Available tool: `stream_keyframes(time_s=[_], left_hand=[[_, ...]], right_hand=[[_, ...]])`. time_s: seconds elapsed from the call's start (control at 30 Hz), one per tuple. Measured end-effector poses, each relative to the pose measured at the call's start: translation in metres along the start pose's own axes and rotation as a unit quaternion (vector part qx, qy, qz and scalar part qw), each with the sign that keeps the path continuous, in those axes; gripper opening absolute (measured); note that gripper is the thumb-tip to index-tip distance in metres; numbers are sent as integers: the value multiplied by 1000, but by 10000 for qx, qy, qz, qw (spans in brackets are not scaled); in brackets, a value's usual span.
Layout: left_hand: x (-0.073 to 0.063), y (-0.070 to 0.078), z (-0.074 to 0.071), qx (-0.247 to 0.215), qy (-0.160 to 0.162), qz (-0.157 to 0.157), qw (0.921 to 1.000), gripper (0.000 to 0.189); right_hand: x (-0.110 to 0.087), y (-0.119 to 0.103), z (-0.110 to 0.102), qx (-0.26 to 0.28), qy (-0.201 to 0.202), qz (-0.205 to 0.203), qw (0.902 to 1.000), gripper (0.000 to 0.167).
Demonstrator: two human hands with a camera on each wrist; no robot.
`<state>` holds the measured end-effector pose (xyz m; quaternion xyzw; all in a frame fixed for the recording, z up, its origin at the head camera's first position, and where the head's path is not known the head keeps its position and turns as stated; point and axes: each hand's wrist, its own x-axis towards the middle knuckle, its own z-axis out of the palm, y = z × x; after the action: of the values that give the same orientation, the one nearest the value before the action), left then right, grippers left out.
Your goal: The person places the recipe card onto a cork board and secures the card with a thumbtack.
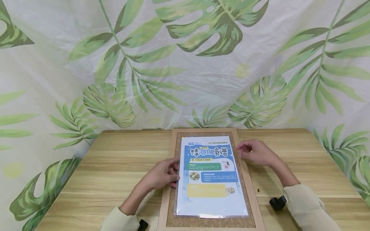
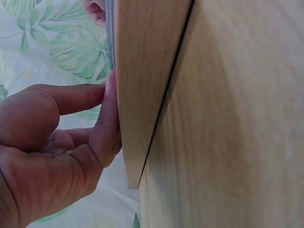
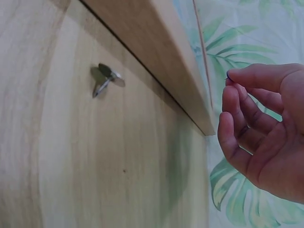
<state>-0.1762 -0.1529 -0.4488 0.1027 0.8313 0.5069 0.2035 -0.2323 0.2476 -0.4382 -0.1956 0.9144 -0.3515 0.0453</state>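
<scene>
Glossy blue-and-white printed sheet (image 1: 212,176): flat on the wood-framed brown cork board (image 1: 164,205), long axis running away from me.
My right hand (image 1: 255,152): fingertips pinching a tiny dark-edged pin (image 3: 229,75), sheet just to its left.
My left hand (image 1: 162,173): fingers bent at the left edge; whether they grip it, I can't tell.
Sheet's top right corner (image 1: 226,138): right hand's nearer.

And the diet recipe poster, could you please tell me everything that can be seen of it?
The diet recipe poster is a rectangular, glossy sheet, seemingly laminated, printed blue and white with Chinese lettering, green, blue and yellow text boxes, food pictures and a figure. It lies flat on the corkboard, inside the wooden frame, title at the far end. The left hand appears to touch its left edge; a pinch is unclear.
</scene>
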Motion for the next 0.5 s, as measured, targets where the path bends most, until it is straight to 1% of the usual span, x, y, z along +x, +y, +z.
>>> stream_keyframes(time_s=[0.3,0.5], left_hand=[[0,-1,0,-23,7,18,10000,72],[0,0,0,-26,-7,37,10000,72]], right_hand=[[18,7,10,93,86,8,9999,13],[28,8,13,78,107,75,9999,14]])
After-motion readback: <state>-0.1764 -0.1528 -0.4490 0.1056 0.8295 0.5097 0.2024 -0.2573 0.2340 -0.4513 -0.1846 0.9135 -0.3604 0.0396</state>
